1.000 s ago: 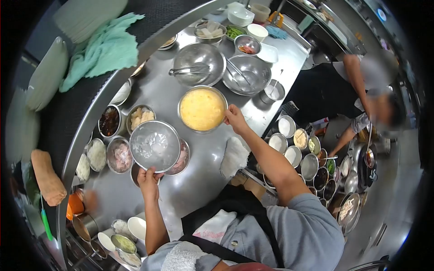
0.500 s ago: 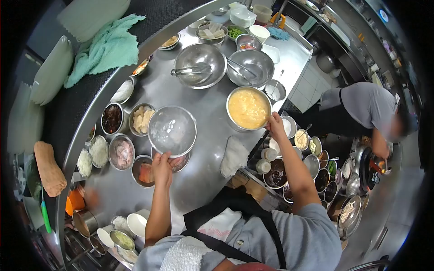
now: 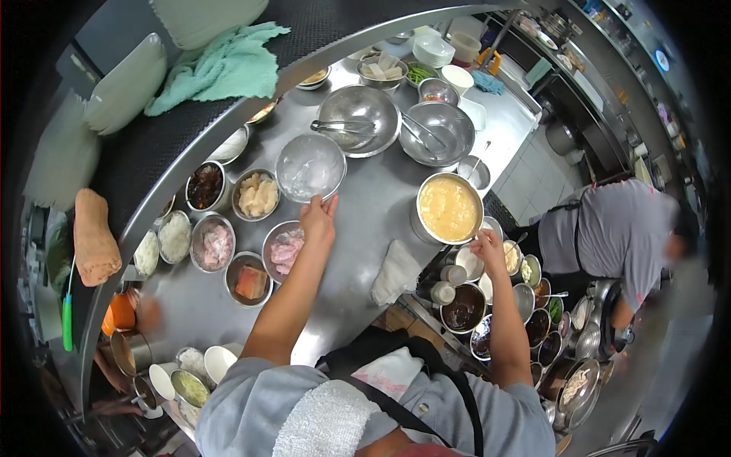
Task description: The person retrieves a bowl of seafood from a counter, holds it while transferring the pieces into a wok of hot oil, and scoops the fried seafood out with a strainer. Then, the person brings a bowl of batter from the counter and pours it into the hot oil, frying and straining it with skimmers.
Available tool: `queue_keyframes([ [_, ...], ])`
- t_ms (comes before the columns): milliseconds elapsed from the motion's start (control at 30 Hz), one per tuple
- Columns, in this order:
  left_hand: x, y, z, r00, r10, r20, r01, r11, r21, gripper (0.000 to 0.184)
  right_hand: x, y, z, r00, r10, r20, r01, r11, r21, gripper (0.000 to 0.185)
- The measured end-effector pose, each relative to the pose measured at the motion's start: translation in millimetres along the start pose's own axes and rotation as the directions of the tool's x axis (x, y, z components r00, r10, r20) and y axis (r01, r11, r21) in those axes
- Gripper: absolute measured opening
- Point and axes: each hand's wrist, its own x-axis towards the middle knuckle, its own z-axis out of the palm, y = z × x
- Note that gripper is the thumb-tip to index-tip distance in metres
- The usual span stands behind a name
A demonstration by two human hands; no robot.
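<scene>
My left hand (image 3: 318, 221) is closed on the near rim of a metal mixing bowl (image 3: 311, 166) with whitish residue inside. The bowl is beside the large steel bowl (image 3: 343, 103) that has tongs (image 3: 340, 126) in it. At the right table edge, my right hand (image 3: 487, 247) grips the rim of a metal bowl of yellow, egg-like liquid (image 3: 449, 209). Left of my left forearm are a bowl of pink meat (image 3: 285, 250) and a bowl with an orange-pink block (image 3: 251, 282). A folded white cloth (image 3: 396, 273) lies between my arms.
A second large steel bowl (image 3: 457, 126) with utensils stands farther back. Bowls of pale paste (image 3: 257, 195) and dark food (image 3: 205, 186) line the left. Sauce pots (image 3: 463, 307) crowd the lower right. A co-worker (image 3: 609, 228) bends over the stove side at right.
My left hand has moved the residue-coated bowl away from me, uncovering the pink meat bowl. My right hand and the yellow-liquid bowl sit slightly nearer the table edge. The view has shifted.
</scene>
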Motion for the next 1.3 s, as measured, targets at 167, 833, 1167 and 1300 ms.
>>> queue_keyframes([
  [167,36,17,28,0.991,0.136,0.016,-0.135,0.990,-0.028,0.019,-40,-21,-16,0.986,-0.169,0.005,0.166,0.963,-0.210,0.031],
  [833,-122,140,-102,0.891,0.297,0.344,-0.113,-0.589,0.801,0.028,-166,77,149,0.753,-0.197,0.627,0.656,0.287,-0.698,0.063],
  [1167,-117,108,-117,0.957,0.225,0.182,-0.042,-0.513,0.857,0.033,-71,73,169,0.817,-0.126,0.562,0.575,0.134,-0.807,0.058],
  [1300,-141,84,-98,0.986,0.094,0.139,-0.077,-0.483,0.872,0.029,-61,79,168,0.799,-0.184,0.573,0.597,0.126,-0.792,0.050],
])
